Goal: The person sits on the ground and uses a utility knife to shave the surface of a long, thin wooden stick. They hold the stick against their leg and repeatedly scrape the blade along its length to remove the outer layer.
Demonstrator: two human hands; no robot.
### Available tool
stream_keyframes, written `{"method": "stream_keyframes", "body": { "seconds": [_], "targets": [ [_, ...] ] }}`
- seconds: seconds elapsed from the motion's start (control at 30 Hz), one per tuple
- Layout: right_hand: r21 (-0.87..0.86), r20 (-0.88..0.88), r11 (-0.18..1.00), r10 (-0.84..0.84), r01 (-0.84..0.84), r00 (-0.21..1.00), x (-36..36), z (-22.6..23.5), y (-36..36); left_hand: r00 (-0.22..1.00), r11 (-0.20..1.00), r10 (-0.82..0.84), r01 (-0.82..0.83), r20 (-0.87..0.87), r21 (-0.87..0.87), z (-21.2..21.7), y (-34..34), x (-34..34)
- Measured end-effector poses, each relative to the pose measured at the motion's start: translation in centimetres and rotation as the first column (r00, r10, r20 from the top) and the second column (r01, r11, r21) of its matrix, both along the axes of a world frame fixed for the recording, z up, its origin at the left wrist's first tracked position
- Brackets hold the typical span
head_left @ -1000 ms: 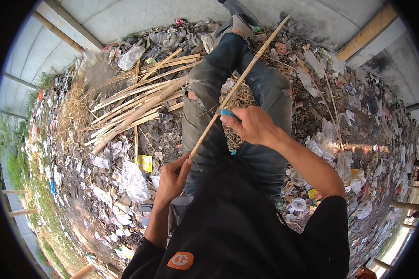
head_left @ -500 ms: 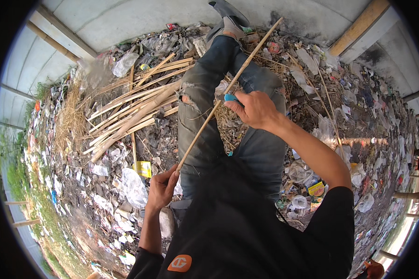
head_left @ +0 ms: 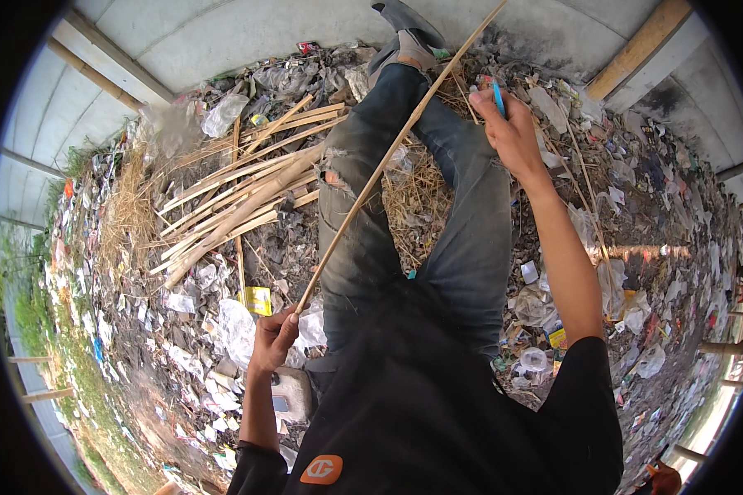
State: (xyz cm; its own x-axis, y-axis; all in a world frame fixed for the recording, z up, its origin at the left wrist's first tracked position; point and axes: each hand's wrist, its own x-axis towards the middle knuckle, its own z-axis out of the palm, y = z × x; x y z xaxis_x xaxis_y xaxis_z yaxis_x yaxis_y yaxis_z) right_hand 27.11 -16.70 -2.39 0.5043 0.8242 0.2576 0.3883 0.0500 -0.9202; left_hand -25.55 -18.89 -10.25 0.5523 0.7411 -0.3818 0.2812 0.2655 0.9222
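Stick [head_left: 377, 176]: clamped in fingers, left hand [head_left: 272, 340]. Blue tool [head_left: 499, 97]: likewise, right hand [head_left: 513, 139]. Step, we judge: shaving; next stroke needs contact.

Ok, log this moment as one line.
Left hand: holding near end of bamboo strip | Right hand: holding blue-handled tool, clear of strip | Strip: slanting across legs | Left of legs: strip pile

This is an outdoor, litter-strewn yard. Plastic scraps [head_left: 236, 330] cover the ground [head_left: 150, 417] beside a grey panel wall [head_left: 215, 35]. Green weeds [head_left: 30, 301] grow at left.
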Motion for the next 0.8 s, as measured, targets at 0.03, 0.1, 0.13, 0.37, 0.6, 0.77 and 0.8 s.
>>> {"method": "stream_keyframes", "body": {
  "seconds": [0.03, 0.1, 0.13, 0.37, 0.6, 0.77, 0.8],
  "targets": [
    [0.036, 0.015, 0.999, 0.021, -0.022, 1.0, -1.1, 0.4, 0.0, 1.0, 1.0, -0.016, 0.016, 0.018, -0.015, 0.3, 0.3, 0.4],
    [0.012, -0.109, 0.996, 0.091, -0.09, 0.99, -2.7, 0.9, 0.1, 1.0, 1.0, -0.008, 0.008, 0.027, -0.013, 0.0, 0.3, 0.2],
    [0.001, -0.172, 0.992, 0.126, -0.128, 0.977, -3.3, 1.0, 0.2, 0.999, 1.0, -0.004, 0.005, 0.033, -0.013, -0.1, 0.2, 0.1],
    [0.036, -0.202, 0.993, 0.121, -0.116, 0.972, -4.8, 1.1, 1.1, 0.998, 1.0, 0.021, -0.021, 0.06, 0.002, -0.3, -0.1, 0.5],
    [0.091, -0.203, 0.995, 0.067, -0.049, 0.977, -4.4, 1.6, 2.2, 0.999, 1.0, 0.004, -0.005, 0.038, 0.01, -0.2, -0.2, 0.9],
    [0.128, -0.209, 0.991, 0.072, -0.045, 0.975, -5.3, 0.6, 2.4, 0.999, 1.0, -0.023, 0.023, 0.026, 0.004, -0.6, -0.3, 1.7],
    [0.145, -0.244, 0.989, 0.057, -0.021, 0.968, -5.0, 0.7, 2.6, 0.999, 0.999, -0.032, 0.032, 0.021, 0.004, -0.5, -0.2, 1.7]
  ]
}}
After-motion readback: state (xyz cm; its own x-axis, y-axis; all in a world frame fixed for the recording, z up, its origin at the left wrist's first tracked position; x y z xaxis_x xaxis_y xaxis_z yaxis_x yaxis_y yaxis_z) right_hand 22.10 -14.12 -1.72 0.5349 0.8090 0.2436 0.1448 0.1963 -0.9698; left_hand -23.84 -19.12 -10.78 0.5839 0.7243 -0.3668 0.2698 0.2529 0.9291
